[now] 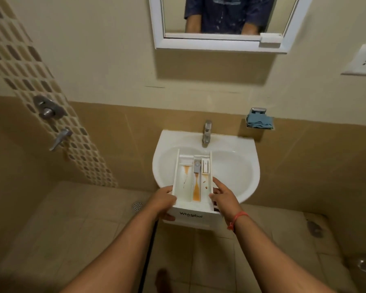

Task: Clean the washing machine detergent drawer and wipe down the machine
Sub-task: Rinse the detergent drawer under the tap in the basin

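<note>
detergent drawer, streaked with orange residue, is held over the white sink below the tap. the left hand keeps a closed grip on its left front corner; the right hand rests against the right wall, fingers loosely extended. held mostly one-sided, the drawer could tip and knock the basin, or spill residue onto the floor.
</note>
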The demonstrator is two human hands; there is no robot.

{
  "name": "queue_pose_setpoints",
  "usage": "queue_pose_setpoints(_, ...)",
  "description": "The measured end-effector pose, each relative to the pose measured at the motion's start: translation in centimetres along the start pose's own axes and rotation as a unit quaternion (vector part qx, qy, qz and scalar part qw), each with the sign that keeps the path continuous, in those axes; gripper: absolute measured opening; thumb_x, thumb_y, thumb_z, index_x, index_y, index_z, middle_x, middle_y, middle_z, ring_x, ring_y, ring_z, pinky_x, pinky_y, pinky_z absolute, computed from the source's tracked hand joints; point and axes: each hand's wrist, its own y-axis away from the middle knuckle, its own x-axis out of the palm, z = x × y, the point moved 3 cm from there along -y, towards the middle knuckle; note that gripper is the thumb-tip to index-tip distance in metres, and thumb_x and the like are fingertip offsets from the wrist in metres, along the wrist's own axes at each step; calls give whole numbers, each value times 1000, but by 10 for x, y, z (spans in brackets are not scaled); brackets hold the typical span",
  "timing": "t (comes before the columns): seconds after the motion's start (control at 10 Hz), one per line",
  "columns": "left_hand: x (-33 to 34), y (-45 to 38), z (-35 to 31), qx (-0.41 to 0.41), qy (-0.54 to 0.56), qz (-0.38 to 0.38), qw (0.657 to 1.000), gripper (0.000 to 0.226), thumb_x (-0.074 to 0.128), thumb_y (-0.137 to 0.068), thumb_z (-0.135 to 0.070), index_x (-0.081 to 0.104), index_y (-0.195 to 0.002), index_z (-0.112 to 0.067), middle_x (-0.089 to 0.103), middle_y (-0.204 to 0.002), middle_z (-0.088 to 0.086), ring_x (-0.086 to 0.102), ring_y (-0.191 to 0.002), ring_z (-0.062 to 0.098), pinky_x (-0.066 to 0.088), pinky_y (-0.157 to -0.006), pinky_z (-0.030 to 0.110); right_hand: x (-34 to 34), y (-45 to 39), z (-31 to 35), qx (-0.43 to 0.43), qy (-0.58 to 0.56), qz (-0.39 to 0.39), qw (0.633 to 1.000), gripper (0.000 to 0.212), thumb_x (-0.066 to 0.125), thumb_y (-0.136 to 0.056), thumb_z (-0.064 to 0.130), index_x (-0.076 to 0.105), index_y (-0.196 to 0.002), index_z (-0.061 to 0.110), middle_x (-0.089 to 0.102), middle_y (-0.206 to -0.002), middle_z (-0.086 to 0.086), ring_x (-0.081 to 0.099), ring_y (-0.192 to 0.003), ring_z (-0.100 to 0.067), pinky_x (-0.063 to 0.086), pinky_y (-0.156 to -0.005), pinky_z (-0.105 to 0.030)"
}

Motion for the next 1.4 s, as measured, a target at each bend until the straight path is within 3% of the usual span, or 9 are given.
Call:
queue_pose_setpoints(0.1,-12,-34,-24,3,-39,11,999,39,49,-91,-2,60,-125,-17,56,-109,6,59,-93,31,62,-64,49,-2,-17,7,18,-31,-40,999,62,46,-90,-13,48,-138,27,74,-97,0,71,-88,-18,58,-70,-26)
queue_pose_setpoints(0.3,-32,-89,-69,1,-146,41,988,26,53,-92,-12,61,-117,-12,51,-113,9,54,-91,35,61,-60,50,9,-43,11,64,-60,-104,991,52,55,-89,-4,49,-134,20,74,-105,-8,71,-94,-33,56,-88,-50)
queue_pose_setpoints(0.5,-29,-128,-103,5,-285,56,957,19,49,-97,-21,60,-106,-9,52,-106,12,61,-83,35,62,-60,47,18,-60,4,117,-101,-152,976,51,56,-85,2,48,-130,23,68,-109,-11,72,-90,-32,60,-75,-50)
queue_pose_setpoints(0.7,-22,-156,-129,99,-379,15,920,24,45,-95,-33,61,-96,-15,59,-98,6,67,-75,30,60,-63,37,21,-69,4,162,-185,-177,953,32,51,-88,-2,50,-116,14,66,-105,-16,67,-75,-29,56,-57,-38)
queue_pose_setpoints(0.8,-19,-166,-135,150,-397,-43,904,13,48,-91,-30,56,-85,-23,63,-103,3,60,-86,22,46,-71,31,23,-83,1,189,-252,-164,935,37,52,-87,-5,48,-123,3,66,-109,-22,69,-76,-31,59,-61,-42)
queue_pose_setpoints(0.9,-14,-178,-132,144,-337,-63,928,19,55,-88,-27,59,-105,-20,61,-117,3,57,-104,22,45,-83,32,24,-97,0,209,-272,-176,923,42,51,-85,-9,43,-126,-3,65,-103,-26,69,-68,-33,60,-61,-45)
queue_pose_setpoints(1.0,-6,-183,-124,116,-233,-74,963,60,63,-86,-25,42,-141,-10,48,-142,10,49,-127,26,42,-98,32,26,-109,-4,215,-286,-206,911,53,54,-77,-8,38,-125,6,61,-109,-25,68,-80,-37,60,-61,-49)
queue_pose_setpoints(1.1,11,-180,-114,54,-134,-77,986,80,68,-86,-22,24,-151,-6,39,-149,14,43,-133,29,36,-91,25,22,-131,-18,244,-229,-233,913,63,61,-58,4,31,-112,18,47,-123,-16,59,-101,-40,60,-69,-54)
queue_pose_setpoints(1.4,45,-196,-81,43,-100,-63,992,84,51,-68,-15,30,-149,-21,50,-140,9,47,-128,30,44,-106,46,13,-142,-13,264,-131,-199,935,72,69,-77,8,30,-138,4,47,-137,-24,56,-112,-36,50,-95,-42)
